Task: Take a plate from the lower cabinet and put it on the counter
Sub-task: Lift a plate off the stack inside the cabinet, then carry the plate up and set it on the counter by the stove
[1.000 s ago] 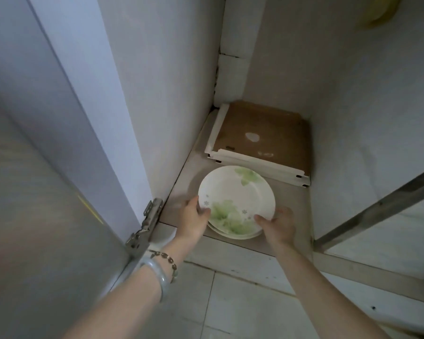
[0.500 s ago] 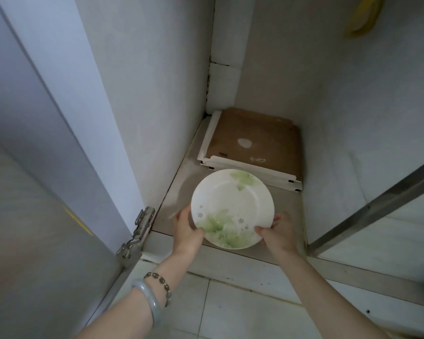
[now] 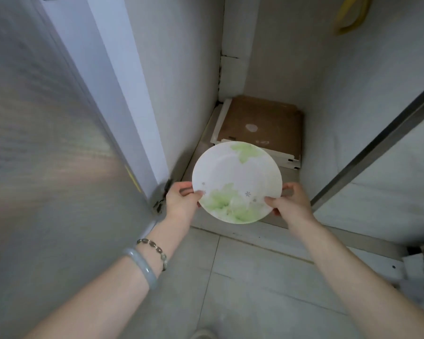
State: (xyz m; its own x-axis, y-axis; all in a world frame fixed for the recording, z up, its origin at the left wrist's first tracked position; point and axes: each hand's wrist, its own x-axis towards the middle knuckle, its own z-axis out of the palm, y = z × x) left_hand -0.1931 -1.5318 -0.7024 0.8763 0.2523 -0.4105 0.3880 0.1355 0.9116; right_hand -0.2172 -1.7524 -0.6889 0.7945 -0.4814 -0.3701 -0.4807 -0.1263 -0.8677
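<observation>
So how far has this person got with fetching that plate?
Done: the white plate with green leaves is picked up, clear of the cabinet floor, in front of the brown board at the back. In hand: the left hand and right hand each have a grip on a side of its rim, at the cabinet's opening. Left: carrying it up and setting it on the counter, which is not in view.

Both arms reach forward and down, forearms bare, converging toward the middle. The left hand [image 3: 181, 203] curls with its thumb lying on top and fingers tucked beneath, pinching the plate [image 3: 235, 177] at its left edge. The right hand [image 3: 291, 203] mirrors it, thumb over, fingers under, clamped on the right edge. Two bracelets [image 3: 147, 260] circle the left wrist.
</observation>
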